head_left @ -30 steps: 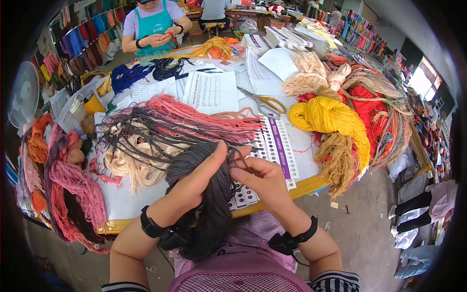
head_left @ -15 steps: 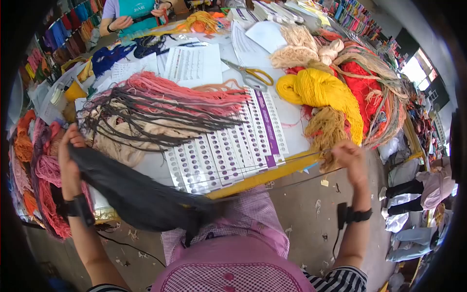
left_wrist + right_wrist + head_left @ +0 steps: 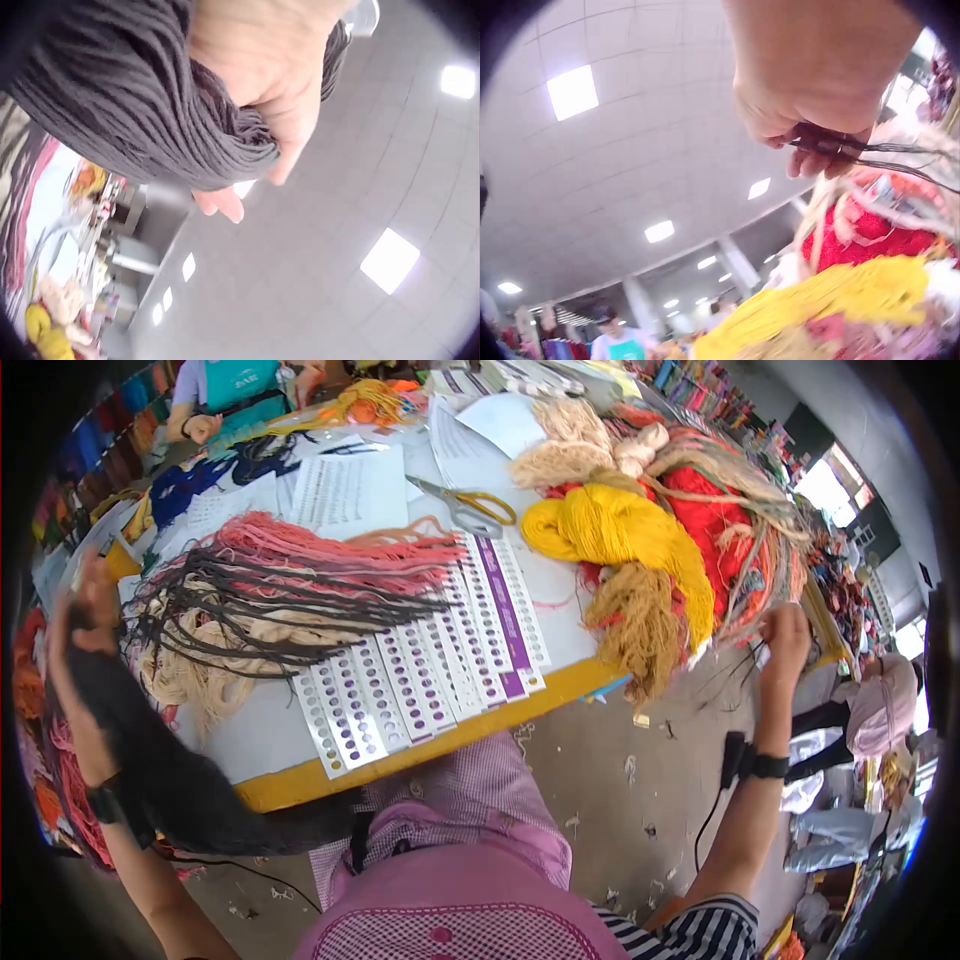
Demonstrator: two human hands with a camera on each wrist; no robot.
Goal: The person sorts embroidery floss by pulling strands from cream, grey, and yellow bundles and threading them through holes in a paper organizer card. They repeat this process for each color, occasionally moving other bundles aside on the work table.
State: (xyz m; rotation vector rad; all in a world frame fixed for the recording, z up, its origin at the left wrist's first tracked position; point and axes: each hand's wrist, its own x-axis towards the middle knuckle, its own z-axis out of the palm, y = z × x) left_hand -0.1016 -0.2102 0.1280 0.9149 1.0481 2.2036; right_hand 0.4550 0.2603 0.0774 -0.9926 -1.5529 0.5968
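I see the fingers [image 3: 225, 204] curled round a dark grey yarn skein [image 3: 165, 775] — its long axis slants from the raised left hand [image 3: 85, 610] down to the lap, left of the table [image 3: 450, 732]. The right hand [image 3: 786, 640] pinches thin dark strands [image 3: 885, 154] — past the table's right edge.

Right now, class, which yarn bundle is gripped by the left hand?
The dark grey skein, held up beside the table by the left hand; the yellow bundle and pink bundle lie on it.
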